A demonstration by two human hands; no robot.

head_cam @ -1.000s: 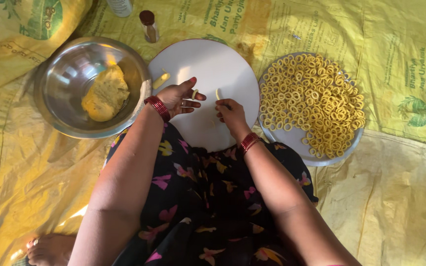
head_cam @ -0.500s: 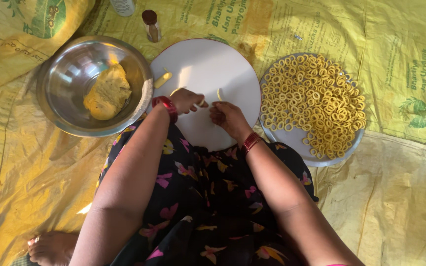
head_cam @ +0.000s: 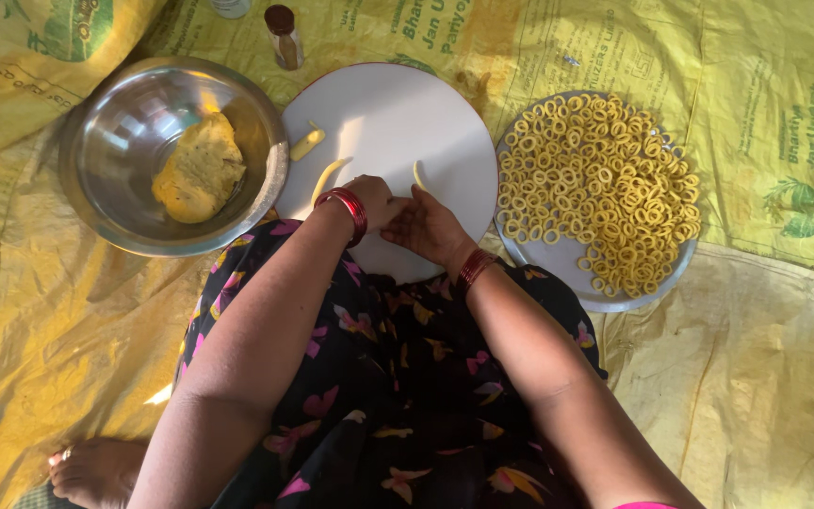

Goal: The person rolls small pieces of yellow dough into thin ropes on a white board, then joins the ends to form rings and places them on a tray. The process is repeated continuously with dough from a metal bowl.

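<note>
Left hand: the left hand lies at the near edge of the round white board, forearm running down and left across the lap, a stack of red bangles at the wrist. The fingers curl inward toward the other hand; its grip is narrow, and I cannot tell whether it pinches anything.

Right hand: the right hand meets the left one over the board, fingertips touching or nearly so, palm turned partly up. Dark red bangles circle its wrist. A thin pale yellow strip of dough rises from its fingertips; the grip looks closed on the strip's near end.

Dough strip: short, slender, slightly curved, standing off the board toward its middle.

Other dough on the board: a longer curved yellow dough rope lies just left of the left hand, and a short stubby yellow dough piece lies beyond it near the board's left edge.

Bowl: a round steel bowl sits left of the board, touching it, with a lump of yellow dough inside.

Plate: a round pale plate on the right carries many small yellow dough rings, heaped closely.

Ground: everything rests on yellow printed plastic sheeting spread on the floor.

Far edge: a small brown-capped bottle stands beyond the board.
</note>
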